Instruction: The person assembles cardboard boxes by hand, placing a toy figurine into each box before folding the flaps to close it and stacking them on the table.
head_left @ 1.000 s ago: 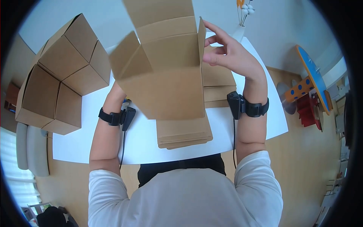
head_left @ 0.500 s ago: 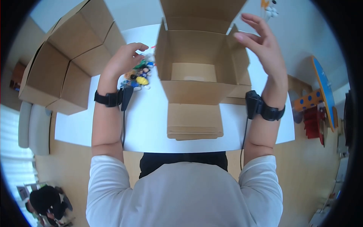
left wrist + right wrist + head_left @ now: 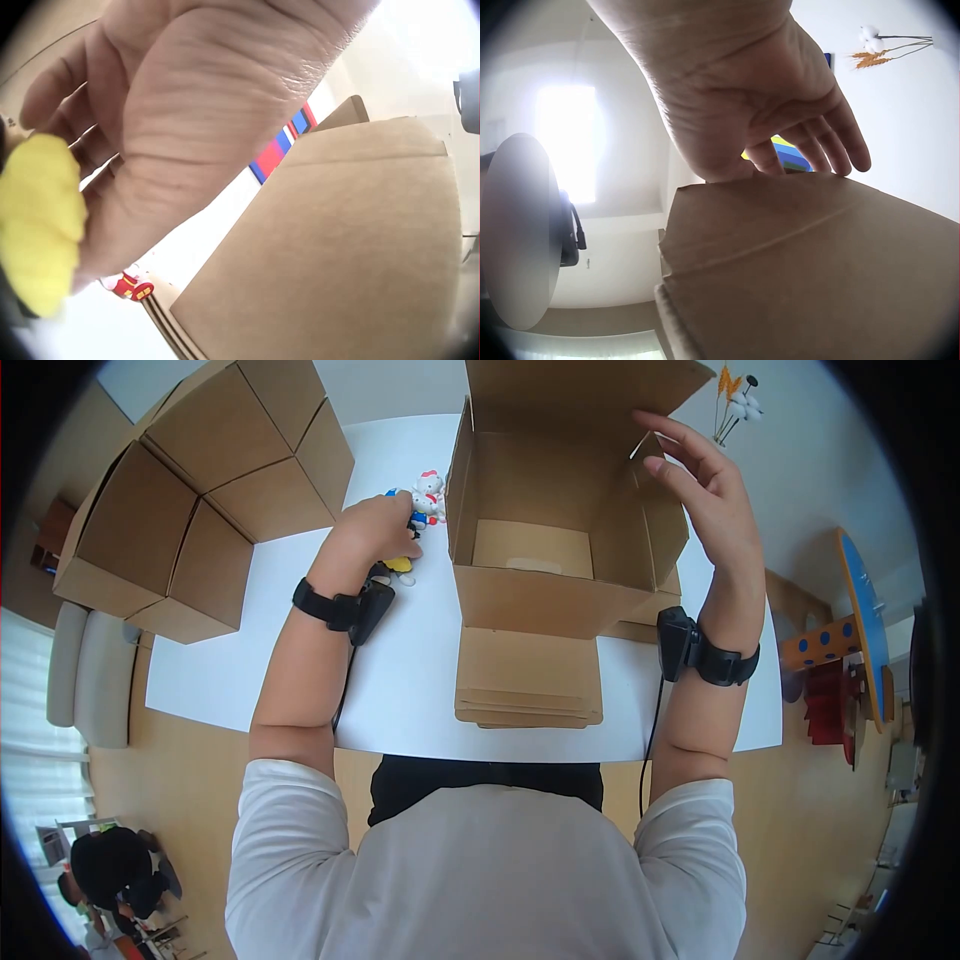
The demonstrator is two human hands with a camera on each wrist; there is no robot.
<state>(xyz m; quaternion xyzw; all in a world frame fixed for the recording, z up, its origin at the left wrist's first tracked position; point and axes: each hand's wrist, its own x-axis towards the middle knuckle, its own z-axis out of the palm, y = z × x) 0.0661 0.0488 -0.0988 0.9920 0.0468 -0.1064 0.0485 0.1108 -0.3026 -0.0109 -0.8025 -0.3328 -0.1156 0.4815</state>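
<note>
An open cardboard box [image 3: 545, 600] stands on the table, its lid raised at the back. Over a cluster of small toys [image 3: 428, 495] left of it is the left hand [image 3: 372, 532], thumb apart from the bent fingers; whether it touches a toy is hidden. The left wrist view shows this hand [image 3: 180, 112] beside a yellow toy [image 3: 39, 225]. Beside the box's right flap, the right hand [image 3: 715, 495] has its fingers spread and slightly bent. In the right wrist view, fingertips of the right hand [image 3: 735, 82] lie at the upper edge of a cardboard flap [image 3: 802, 262].
Several closed boxes [image 3: 140, 520] are stacked at the left of the white table [image 3: 400, 690]. Flat folded cardboard [image 3: 528, 675] lies in front of the open box, and more [image 3: 640, 622] lies to its right. Dried flowers [image 3: 735, 405] stand at the back right.
The open box, tilted up between both hands at first, now stands upright on the table. My left hand has left it and moved over the toys; my right hand has shifted outward with the box's side.
</note>
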